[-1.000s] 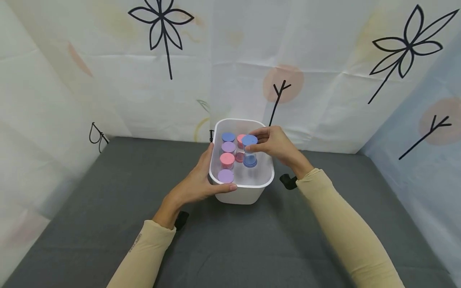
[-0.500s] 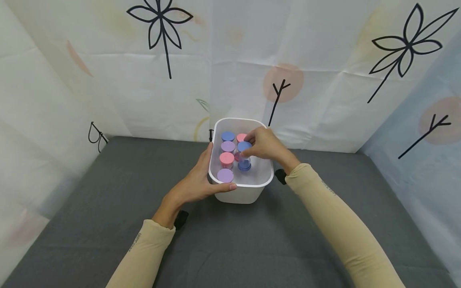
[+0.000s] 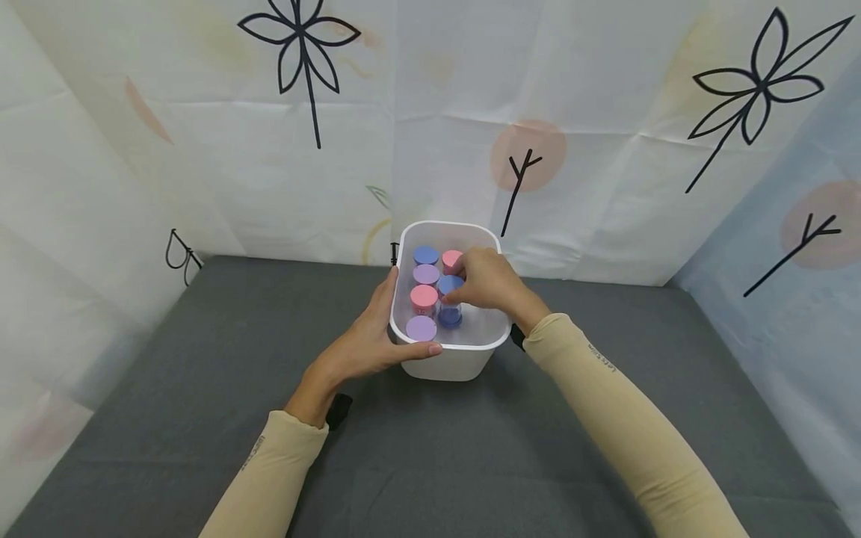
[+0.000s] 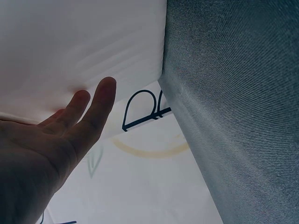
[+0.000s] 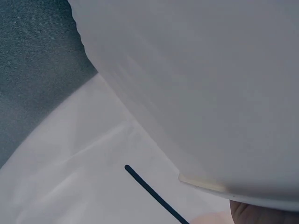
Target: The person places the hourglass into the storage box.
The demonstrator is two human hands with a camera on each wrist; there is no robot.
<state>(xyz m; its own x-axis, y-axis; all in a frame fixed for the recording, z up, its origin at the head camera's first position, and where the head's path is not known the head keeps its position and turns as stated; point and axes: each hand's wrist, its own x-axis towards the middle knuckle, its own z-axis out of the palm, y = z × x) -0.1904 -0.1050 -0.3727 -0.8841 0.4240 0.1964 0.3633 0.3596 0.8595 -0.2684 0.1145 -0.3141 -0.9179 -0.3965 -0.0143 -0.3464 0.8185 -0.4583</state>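
Note:
In the head view, a white plastic bin (image 3: 449, 365) holds several small clear jars with coloured lids. My left hand (image 3: 363, 340) rests against the bin's left side, thumb along the front rim. The left wrist view shows that hand's fingers (image 4: 100, 100) fairly straight and touching the outer wall. Reaching in over the right rim, my right hand (image 3: 494, 280) pinches a blue-lidded jar (image 3: 450, 284) near its top. That jar looks upright, its blue lower end inside the bin; whether it touches the floor I cannot tell. The right wrist view shows mostly the bin's wall (image 5: 196, 93).
Along the bin's left side stand a blue-lidded jar (image 3: 426, 255), a purple-lidded jar (image 3: 426, 274), a pink-lidded jar (image 3: 424, 297) and another purple-lidded jar (image 3: 421, 327). A second pink-lidded jar (image 3: 451, 259) is behind the held one. Grey cloth (image 3: 417, 463) covers the table; printed curtains (image 3: 444, 112) surround it.
My right hand has moved left and lower into the bin with the blue-lidded jar, bringing it beside the front pink-lidded jar. The left hand and the bin stay put.

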